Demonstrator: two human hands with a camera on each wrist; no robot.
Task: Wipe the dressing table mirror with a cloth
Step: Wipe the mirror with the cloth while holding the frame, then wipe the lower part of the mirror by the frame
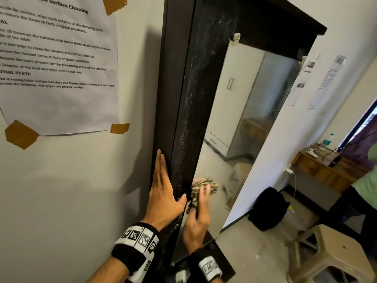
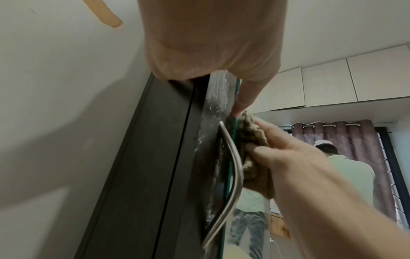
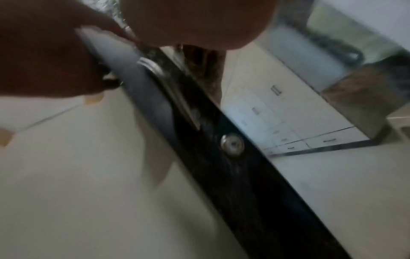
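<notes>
The tall mirror (image 1: 244, 111) sits in a dark, dusty frame (image 1: 195, 88) against the wall. My left hand (image 1: 165, 180) lies flat along the frame's left edge, fingers straight and thumb across its front. My right hand (image 1: 201, 203) holds a patterned cloth (image 1: 204, 183) against the glass at the mirror's lower left edge. In the left wrist view the cloth (image 2: 250, 133) is bunched between the thumb and fingers of my right hand (image 2: 288, 154), just beside the glass edge. The right wrist view is blurred, and the cloth (image 3: 204, 70) shows dark under my palm.
A curved metal handle (image 2: 233, 166) and a round lock (image 3: 231, 144) sit on the frame by my hands. A printed sheet (image 1: 57, 64) is taped to the wall at left. A black bag (image 1: 269, 209), a plastic stool (image 1: 330, 252), a wooden desk (image 1: 326, 170) and another person (image 1: 367, 180) are at right.
</notes>
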